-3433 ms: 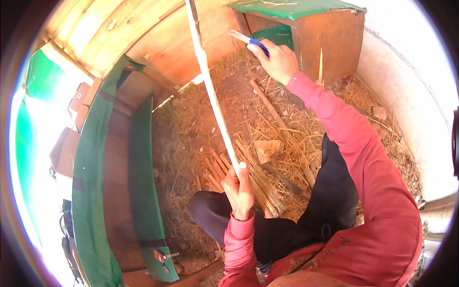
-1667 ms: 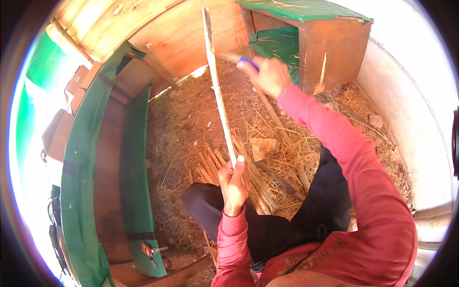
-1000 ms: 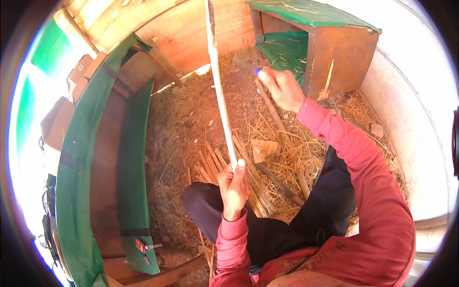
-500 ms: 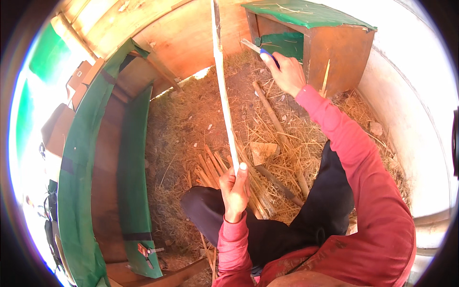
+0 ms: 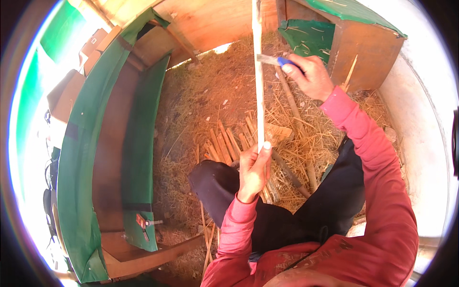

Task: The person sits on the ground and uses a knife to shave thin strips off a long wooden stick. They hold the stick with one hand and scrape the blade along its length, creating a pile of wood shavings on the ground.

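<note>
My left hand is closed around the lower end of a long pale peeled stick, its thumb lying along the wood. The stick stands nearly upright in view and runs out past the top edge. In my right hand is a knife with a blue handle. Its flat blade lies crosswise at the upper part of the stick, on its right side; contact looks likely but is hard to be sure of. Below my hands, a bunch of cut sticks lies on the ground beside my bent knee.
A long bench with green covering runs down the left, with an orange-and-metal tool on it. A green-topped wooden cabinet stands at the far right. Straw, a wood block and a pole lie on the ground.
The knife has come from beyond the stick's right side to meet its upper part. My left hand and the stick now appear higher and farther right, and the whole view has shifted.
</note>
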{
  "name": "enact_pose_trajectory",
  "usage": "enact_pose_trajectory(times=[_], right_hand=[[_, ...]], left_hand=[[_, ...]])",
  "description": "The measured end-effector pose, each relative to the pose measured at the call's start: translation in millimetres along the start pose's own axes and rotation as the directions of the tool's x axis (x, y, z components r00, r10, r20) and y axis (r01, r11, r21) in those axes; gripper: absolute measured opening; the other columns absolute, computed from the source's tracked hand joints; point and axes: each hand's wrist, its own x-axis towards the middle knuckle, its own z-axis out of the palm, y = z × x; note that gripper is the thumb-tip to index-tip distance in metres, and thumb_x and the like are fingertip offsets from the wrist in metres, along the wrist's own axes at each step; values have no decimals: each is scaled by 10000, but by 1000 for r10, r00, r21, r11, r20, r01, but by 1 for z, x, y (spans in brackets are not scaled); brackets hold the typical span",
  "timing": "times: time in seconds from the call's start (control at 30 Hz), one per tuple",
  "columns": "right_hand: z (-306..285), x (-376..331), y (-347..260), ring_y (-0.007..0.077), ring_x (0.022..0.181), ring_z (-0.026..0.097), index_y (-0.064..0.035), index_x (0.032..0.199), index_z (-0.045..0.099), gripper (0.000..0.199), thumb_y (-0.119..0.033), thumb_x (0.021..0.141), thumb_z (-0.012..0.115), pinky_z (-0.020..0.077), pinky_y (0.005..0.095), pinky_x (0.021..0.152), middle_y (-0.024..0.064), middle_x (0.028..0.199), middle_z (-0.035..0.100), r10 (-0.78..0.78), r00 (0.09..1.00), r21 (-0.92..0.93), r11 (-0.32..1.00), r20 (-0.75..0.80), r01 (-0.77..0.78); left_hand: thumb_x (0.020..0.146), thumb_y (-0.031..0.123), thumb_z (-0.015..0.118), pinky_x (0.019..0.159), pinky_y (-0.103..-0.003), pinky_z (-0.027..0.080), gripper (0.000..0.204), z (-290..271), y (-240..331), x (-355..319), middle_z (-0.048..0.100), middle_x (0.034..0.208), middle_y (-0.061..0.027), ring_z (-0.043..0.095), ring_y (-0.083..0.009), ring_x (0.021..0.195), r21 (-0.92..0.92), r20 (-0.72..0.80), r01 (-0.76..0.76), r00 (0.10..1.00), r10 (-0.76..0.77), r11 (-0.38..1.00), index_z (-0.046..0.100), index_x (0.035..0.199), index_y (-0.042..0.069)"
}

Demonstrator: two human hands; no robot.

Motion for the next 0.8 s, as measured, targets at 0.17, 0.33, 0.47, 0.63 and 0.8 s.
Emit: enact_pose_trajectory(times=[0.17, 0.33, 0.47, 0.63, 0.8], right_hand=[[-3, -10, -16, 247, 437, 540, -72, 769, 608, 372, -415, 913, 607, 394, 379, 435, 84, 521, 515, -172, 981, 51, 985, 90, 168], [9, -30, -38, 269, 471, 560, -65, 773, 570, 347, -380, 838, 700, 402, 398, 439, 71, 597, 555, -297, 914, 112, 955, 275, 276], [13, -33, -37, 281, 428, 551, -76, 735, 586, 433, -487, 855, 654, 415, 397, 415, 78, 524, 535, -229, 930, -104, 958, 286, 268], [-5, 0, 7, 269, 409, 547, -63, 735, 599, 503, -537, 900, 572, 407, 389, 397, 103, 472, 514, 159, 977, -460, 863, -141, -207], [4, -9, -15, 270, 425, 549, -67, 781, 622, 444, -494, 901, 601, 406, 387, 424, 115, 510, 524, 27, 993, -130, 991, 114, -12]], left_hand=[[996, 296, 536, 370, -224, 239, 382, 1, 2, 3, 411, 461, 45, 342, -41, 371, 14, -27, -37, 999, 37, 999, 518, 693, 64], [965, 257, 595, 380, -227, 239, 338, 5, 2, 0, 424, 473, 48, 346, -35, 391, 79, -99, 18, 995, -10, 997, 539, 700, 56], [939, 236, 632, 437, -246, 251, 315, 7, -10, 6, 405, 508, 55, 332, -30, 478, 254, -181, -25, 981, 72, 967, 558, 694, 53], [930, 254, 630, 474, -265, 251, 325, 16, -3, 4, 388, 552, 66, 318, -44, 533, 495, -276, 33, 953, 121, 868, 555, 708, 29], [975, 308, 568, 491, -254, 245, 370, 6, -7, 11, 352, 565, 50, 295, -40, 575, 428, -336, 1, 928, 158, 904, 557, 743, 19]])
